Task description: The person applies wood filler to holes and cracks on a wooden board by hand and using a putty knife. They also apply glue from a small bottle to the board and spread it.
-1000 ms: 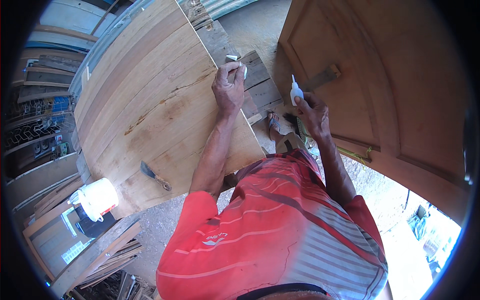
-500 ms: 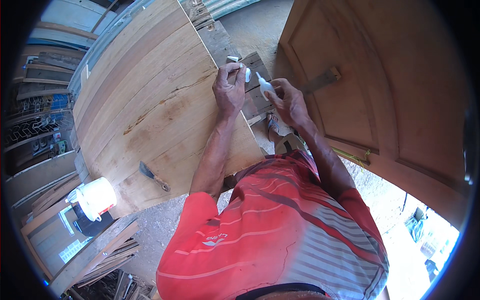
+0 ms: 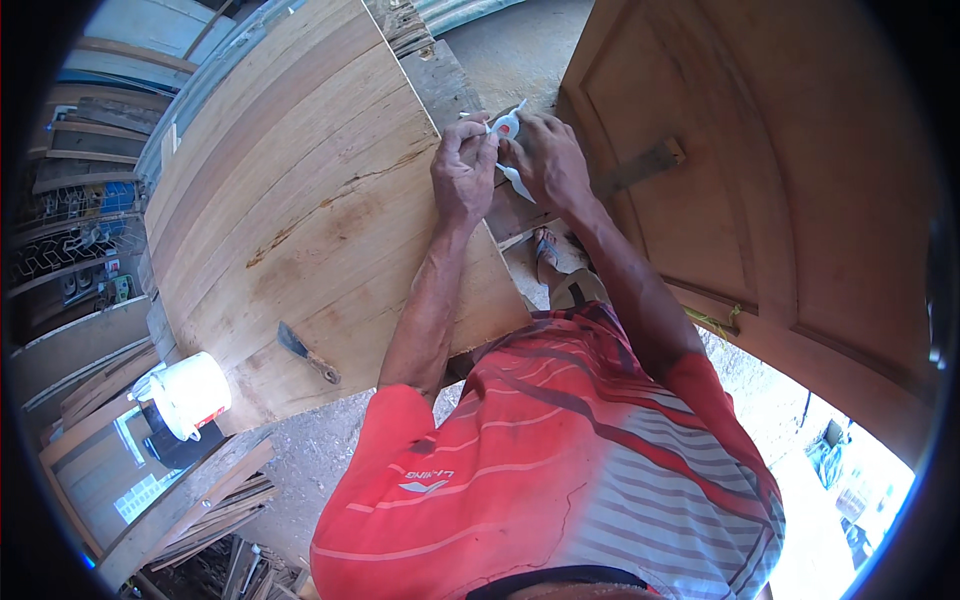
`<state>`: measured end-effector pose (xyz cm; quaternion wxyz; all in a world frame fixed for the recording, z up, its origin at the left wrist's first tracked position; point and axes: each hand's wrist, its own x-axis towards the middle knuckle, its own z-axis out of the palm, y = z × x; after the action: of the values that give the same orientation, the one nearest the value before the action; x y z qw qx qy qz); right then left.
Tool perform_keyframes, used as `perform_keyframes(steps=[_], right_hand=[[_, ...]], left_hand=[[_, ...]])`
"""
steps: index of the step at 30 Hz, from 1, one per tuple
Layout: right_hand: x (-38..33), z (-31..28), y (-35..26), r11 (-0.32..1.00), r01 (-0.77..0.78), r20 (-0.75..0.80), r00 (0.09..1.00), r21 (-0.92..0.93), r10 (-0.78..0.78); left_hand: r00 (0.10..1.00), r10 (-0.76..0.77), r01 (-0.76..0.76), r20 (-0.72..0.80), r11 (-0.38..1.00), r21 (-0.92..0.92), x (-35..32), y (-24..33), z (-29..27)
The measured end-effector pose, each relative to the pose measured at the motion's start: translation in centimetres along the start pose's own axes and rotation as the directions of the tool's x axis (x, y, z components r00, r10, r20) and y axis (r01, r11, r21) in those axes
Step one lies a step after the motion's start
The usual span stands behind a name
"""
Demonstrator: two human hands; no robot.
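Observation:
My left hand point(image 3: 464, 172) is closed, its fingertips pinched at the left side of a small white bottle point(image 3: 506, 127) with a red mark and a thin pointed tip. From the right, my right hand point(image 3: 550, 162) meets it, fingers curled against the same bottle and partly covering it. Below the right palm a second white piece, a pointed squeeze bottle point(image 3: 516, 183), sticks out; the right hand seems to keep it against the palm. Both hands are over the right edge of a large wooden panel point(image 3: 330, 220), above weathered planks point(image 3: 440, 85).
A putty knife point(image 3: 308, 352) lies on the panel near its front edge. At the near left corner stands a white bucket point(image 3: 190, 395). A brown panelled door point(image 3: 720, 150) leans on the right. Scrap wood strips point(image 3: 215, 515) are stacked at lower left.
My right hand has moved up and left to meet the left hand. Its squeeze bottle has swung below the palm, and its fingers now touch the white bottle at my left fingertips.

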<state>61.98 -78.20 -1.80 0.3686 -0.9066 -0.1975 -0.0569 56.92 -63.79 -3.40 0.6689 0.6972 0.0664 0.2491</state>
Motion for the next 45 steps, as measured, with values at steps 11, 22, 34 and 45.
perform_keyframes(steps=[11, 22, 34, 45], right_hand=[[2.0, 1.0, -0.9, 0.965, -0.222, 0.166, 0.966, 0.140, 0.198], [2.7, 1.2, -0.6, 0.970, -0.222, 0.228, 0.954, 0.100, 0.195], [3.6, 0.7, -0.9, 0.959, -0.260, 0.336, 0.918, 0.113, 0.209], [-0.9, -3.6, -4.2, 0.790, -0.114, 0.251, 0.967, 0.603, -0.052]], left_hand=[[0.995, -0.093, 0.091, -0.034, 0.994, -0.059, -0.2, 0.0, -1.1], [0.994, -0.102, 0.092, -0.031, 0.971, -0.221, 0.2, 2.4, -0.3], [0.924, -0.378, 0.316, -0.060, 0.841, -0.439, 0.5, 2.2, -2.2], [0.929, -0.363, 0.259, -0.072, 0.777, -0.574, 1.2, 6.3, -4.8]])
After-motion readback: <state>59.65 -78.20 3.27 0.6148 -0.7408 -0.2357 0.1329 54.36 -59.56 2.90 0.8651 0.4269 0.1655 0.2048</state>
